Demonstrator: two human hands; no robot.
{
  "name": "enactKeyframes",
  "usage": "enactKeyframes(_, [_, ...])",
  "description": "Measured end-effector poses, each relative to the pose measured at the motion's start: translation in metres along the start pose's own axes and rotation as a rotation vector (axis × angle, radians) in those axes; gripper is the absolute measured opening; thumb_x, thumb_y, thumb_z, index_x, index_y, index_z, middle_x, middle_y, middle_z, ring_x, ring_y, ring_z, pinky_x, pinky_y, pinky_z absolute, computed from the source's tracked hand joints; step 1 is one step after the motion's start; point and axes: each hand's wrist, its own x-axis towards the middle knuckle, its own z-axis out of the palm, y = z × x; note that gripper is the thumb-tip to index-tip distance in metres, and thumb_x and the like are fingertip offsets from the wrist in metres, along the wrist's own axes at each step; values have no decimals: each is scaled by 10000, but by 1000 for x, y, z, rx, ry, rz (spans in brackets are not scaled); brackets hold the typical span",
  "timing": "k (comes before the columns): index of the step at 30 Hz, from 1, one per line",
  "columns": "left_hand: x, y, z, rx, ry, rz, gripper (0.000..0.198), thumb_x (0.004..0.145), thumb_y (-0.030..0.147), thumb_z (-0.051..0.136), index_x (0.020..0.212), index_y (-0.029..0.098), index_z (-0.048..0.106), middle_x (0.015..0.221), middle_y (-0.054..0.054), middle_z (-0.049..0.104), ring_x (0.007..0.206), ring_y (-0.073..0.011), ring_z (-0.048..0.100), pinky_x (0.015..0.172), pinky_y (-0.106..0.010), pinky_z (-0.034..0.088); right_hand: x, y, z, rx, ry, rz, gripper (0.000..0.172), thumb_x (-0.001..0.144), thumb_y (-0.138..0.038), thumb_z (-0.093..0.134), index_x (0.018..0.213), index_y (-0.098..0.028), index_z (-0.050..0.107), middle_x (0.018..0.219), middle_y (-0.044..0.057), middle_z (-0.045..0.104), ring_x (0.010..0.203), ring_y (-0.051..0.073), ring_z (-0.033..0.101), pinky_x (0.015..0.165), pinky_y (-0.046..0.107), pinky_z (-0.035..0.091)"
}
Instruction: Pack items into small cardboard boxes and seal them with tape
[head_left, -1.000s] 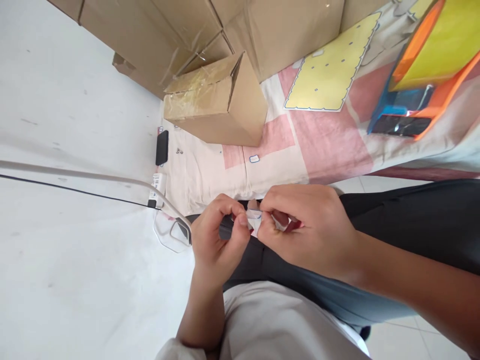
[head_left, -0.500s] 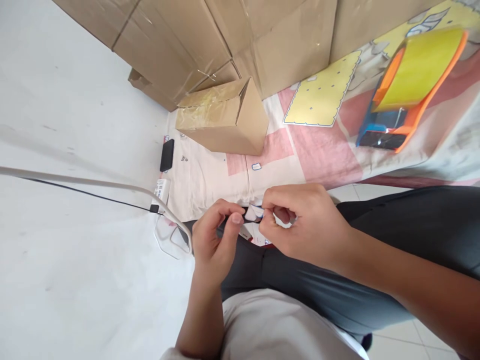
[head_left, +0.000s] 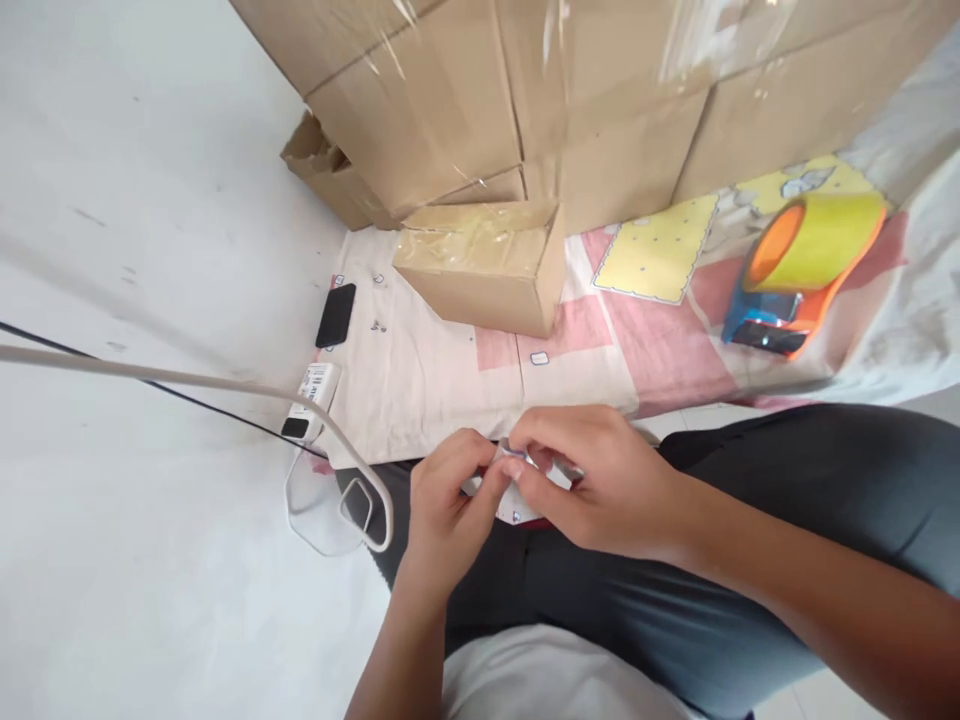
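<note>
Between my hands is a small, thin white piece with a bluish edge (head_left: pixel 515 453), mostly covered by fingers; whether it is paper or plastic I cannot tell. My left hand (head_left: pixel 452 497) pinches its left side between thumb and forefinger. On the other side, my right hand (head_left: pixel 596 475) grips it with thumb and curled fingers. The two thumb tips nearly touch. Both hands are just above my lap, by the near edge of the patterned cloth (head_left: pixel 427 380).
A taped cardboard box (head_left: pixel 480 285) stands on the cloth before larger stacked cartons (head_left: pixel 600 120). To the right sits an orange-and-blue tape dispenser with yellow tape (head_left: pixel 814 265). A black phone (head_left: pixel 336 315), a white power strip (head_left: pixel 313 395) and a grey cable (head_left: pixel 225 380) lie by the wall.
My hands have come together, the left thumb and forefinger closing onto the white piece beside the right hand's fingers. The camera view has shifted, so the boxes and dispenser appear lower.
</note>
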Motion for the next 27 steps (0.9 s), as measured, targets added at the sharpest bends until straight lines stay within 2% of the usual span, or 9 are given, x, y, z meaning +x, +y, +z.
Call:
enactKeyframes(3, [4,-18,-8,-60,-11,12,223,958,227,638,748,190,575,672,35,537,624,-97,504,595,-233,384,12,1,3,35,-102,-23,134,974,-200,531,864,-184,607,684,-45,590,582,80,488,579,206,366])
enactKeyframes(8, [24,-52,-25,-171,-90,88,227,976,259,618,760,194,592,678,21,572,636,-112,531,608,-244,401,36,6,14,-32,-232,39,146,1004,-171,476,888,-206,559,720,-40,587,608,95,532,587,211,412])
enactKeyframes(13, [69,-78,-46,-139,-232,267,247,1001,300,568,779,208,625,724,5,628,692,-136,576,632,-264,407,63,12,25,-296,-108,-26,108,962,-139,508,899,-221,539,716,-23,579,602,130,559,571,244,442])
enactKeyframes(16, [103,-97,-54,-148,-237,397,268,1006,316,546,790,224,675,760,-9,669,727,-155,611,654,-282,407,86,11,23,-490,-41,-34,122,947,-132,504,892,-225,560,706,-17,608,571,138,580,538,245,456])
enactKeyframes(18, [123,-112,-56,-191,-221,422,275,1002,342,548,796,235,695,780,-12,690,743,-160,626,660,-286,402,105,8,22,-642,5,-52,130,933,-153,518,836,-223,568,656,-20,593,535,141,570,510,250,449])
enactKeyframes(20, [137,-129,-56,-281,-206,386,320,999,389,551,752,232,679,753,-7,675,724,-154,614,651,-283,391,125,4,22,-748,53,-82,146,912,-173,544,776,-221,563,605,-25,566,502,138,548,485,252,429])
enactKeyframes(23, [145,-156,-57,-485,-103,229,425,995,464,533,661,216,620,672,6,601,653,-135,539,629,-280,374,157,-5,30,-776,98,-134,143,878,-163,564,746,-220,557,573,-33,540,468,124,504,466,249,391])
enactKeyframes(27, [147,-182,-60,-684,74,39,387,973,488,551,722,209,647,681,10,581,652,-131,489,624,-281,356,209,-14,58,-710,140,-166,142,852,-162,587,725,-211,547,575,-36,523,477,103,437,488,249,354])
